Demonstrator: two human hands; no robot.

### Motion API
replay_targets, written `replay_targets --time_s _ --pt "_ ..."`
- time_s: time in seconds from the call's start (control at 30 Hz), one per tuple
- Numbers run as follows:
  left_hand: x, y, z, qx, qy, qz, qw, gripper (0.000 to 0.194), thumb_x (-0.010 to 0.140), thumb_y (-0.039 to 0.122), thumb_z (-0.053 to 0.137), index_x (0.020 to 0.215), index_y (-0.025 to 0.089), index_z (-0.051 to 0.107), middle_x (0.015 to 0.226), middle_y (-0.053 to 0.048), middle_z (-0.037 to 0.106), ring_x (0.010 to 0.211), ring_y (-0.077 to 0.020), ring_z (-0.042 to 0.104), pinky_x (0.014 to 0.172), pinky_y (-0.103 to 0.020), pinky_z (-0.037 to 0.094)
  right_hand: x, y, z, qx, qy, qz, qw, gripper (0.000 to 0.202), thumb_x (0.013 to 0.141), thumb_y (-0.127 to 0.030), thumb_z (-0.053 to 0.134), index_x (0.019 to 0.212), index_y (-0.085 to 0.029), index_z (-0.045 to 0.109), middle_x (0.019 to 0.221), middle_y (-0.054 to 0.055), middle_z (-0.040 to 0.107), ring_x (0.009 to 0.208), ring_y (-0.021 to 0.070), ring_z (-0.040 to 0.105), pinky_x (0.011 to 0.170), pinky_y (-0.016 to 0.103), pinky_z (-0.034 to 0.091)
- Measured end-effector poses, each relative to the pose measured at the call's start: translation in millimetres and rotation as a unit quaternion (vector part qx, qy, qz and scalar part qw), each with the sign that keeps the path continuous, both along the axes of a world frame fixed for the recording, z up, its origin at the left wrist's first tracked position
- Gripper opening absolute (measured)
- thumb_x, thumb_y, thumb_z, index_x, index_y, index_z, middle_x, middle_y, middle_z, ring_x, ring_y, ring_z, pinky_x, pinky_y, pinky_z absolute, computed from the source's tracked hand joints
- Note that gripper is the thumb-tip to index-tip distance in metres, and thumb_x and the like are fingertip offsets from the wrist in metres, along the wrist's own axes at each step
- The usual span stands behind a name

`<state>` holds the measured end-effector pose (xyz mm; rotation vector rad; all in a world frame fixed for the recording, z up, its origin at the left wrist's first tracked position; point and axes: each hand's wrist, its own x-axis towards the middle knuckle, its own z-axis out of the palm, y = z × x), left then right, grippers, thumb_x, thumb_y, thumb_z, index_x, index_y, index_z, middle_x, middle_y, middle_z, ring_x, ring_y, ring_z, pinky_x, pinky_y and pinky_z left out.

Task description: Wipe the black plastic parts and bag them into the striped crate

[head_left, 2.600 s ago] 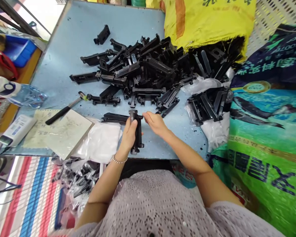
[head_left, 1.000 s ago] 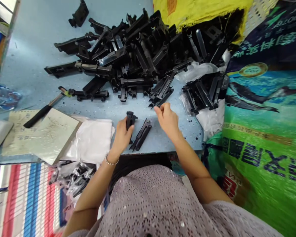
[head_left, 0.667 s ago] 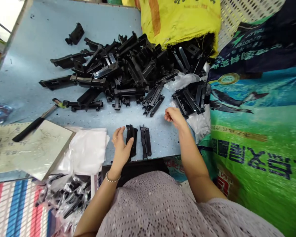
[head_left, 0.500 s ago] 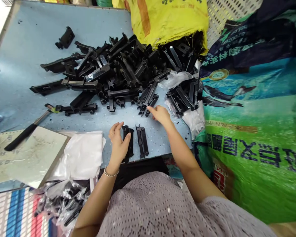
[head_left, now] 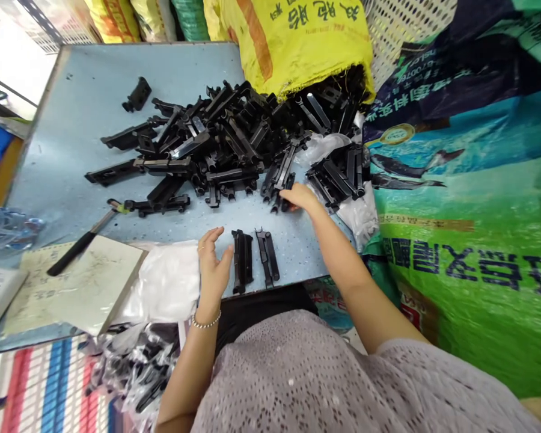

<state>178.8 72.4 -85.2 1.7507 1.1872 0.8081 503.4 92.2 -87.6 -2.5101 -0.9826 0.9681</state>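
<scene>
My left hand (head_left: 214, 264) is open with its fingers apart, just left of a pair of black parts (head_left: 242, 261) lying side by side near the table's front edge. Another narrow black part (head_left: 267, 257) lies to their right. My right hand (head_left: 300, 197) reaches the small group of black parts (head_left: 283, 171) at the right front of the big pile (head_left: 225, 135). Its fingers are closed around the lower end of a black part there, and the fingertips are partly hidden.
A black-handled tool (head_left: 79, 246) lies across papers (head_left: 85, 288) on the left, beside white plastic bags (head_left: 166, 282). A yellow sack (head_left: 297, 48) stands behind the pile. More black parts (head_left: 338, 174) and a large green-blue sack (head_left: 469, 240) are at the right.
The view has shifted, showing more of the table's left side. My left hand has drawn away from the pair of black parts. My right hand has closed on a part in the small group.
</scene>
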Motion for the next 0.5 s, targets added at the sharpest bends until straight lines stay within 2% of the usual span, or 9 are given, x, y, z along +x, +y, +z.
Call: replay_targets --time_s 0.1,0.2,0.27,0.33,0.37,0.43,0.5 --pt "-12 1 2.5 -0.015 -0.008 0.018 1.000 0.043 0.090 0.029 0.061 0.133 0.030 0.056 0.142 -0.009 0.052 0.135 -0.0269 0.047 0.110 -0.046 0.041 23 -4 13.9 0.012 -0.059 -0.036 0.998 0.025 0.082 -0.035 0.061 0.077 -0.012 0.069 0.059 0.012 0.066 0.075 0.0302 0.070 0.074 0.037 0.052" --pt "-16 2 0.2 -0.016 -0.036 0.021 0.999 0.042 0.090 0.030 0.062 0.131 0.030 0.057 0.141 -0.009 0.052 0.132 -0.0253 0.049 0.106 -0.042 0.045 43 -13 28.5 0.121 0.043 -0.084 0.988 0.025 0.087 -0.033 0.054 0.076 -0.014 0.067 0.059 0.007 0.061 0.061 0.0216 0.062 0.065 0.032 0.050" --pt "-6 4 -0.5 -0.017 -0.070 0.015 0.997 0.040 0.091 0.032 0.062 0.130 0.028 0.059 0.140 -0.010 0.053 0.129 -0.0236 0.052 0.105 -0.039 0.047 38 -18 36.6 0.196 0.111 -0.101 0.969 0.027 0.090 -0.032 0.049 0.075 -0.016 0.064 0.058 0.003 0.056 0.055 0.0164 0.055 0.060 0.029 0.048" --pt "13 5 1.7 -0.049 -0.116 -0.007 0.992 0.039 0.091 0.036 0.063 0.129 0.026 0.060 0.138 -0.011 0.056 0.125 -0.0223 0.056 0.106 -0.039 0.047 13 -20 42.1 0.236 0.152 -0.078 0.956 0.027 0.090 -0.031 0.047 0.074 -0.016 0.063 0.059 0.001 0.054 0.056 0.0149 0.052 0.058 0.028 0.046" --pt "24 6 4.1 -0.080 -0.148 -0.024 0.985 0.042 0.092 0.038 0.063 0.131 0.026 0.058 0.137 -0.011 0.058 0.124 -0.0221 0.058 0.107 -0.040 0.047 -5 -22 43.9 0.249 0.168 -0.045 0.953 0.027 0.089 -0.030 0.046 0.074 -0.016 0.063 0.062 0.001 0.056 0.059 0.0152 0.053 0.059 0.028 0.046" --pt "44 10 11.0 -0.151 -0.220 -0.047 0.963 0.048 0.094 0.046 0.059 0.138 0.027 0.052 0.136 -0.011 0.060 0.123 -0.0221 0.061 0.106 -0.041 0.049 -49 -26 46.7 0.270 0.185 0.053 0.943 0.024 0.087 -0.029 0.048 0.081 -0.016 0.067 0.072 0.002 0.063 0.069 0.0172 0.059 0.064 0.028 0.047" --pt "55 15 19.7 -0.195 -0.267 -0.047 0.942 0.051 0.097 0.051 0.052 0.142 0.028 0.047 0.133 -0.010 0.063 0.122 -0.0228 0.062 0.100 -0.040 0.053 -91 -35 50.0 0.281 0.190 0.184 0.923 0.024 0.091 -0.033 0.050 0.093 -0.019 0.069 0.081 0.001 0.069 0.080 0.0181 0.063 0.074 0.029 0.048"
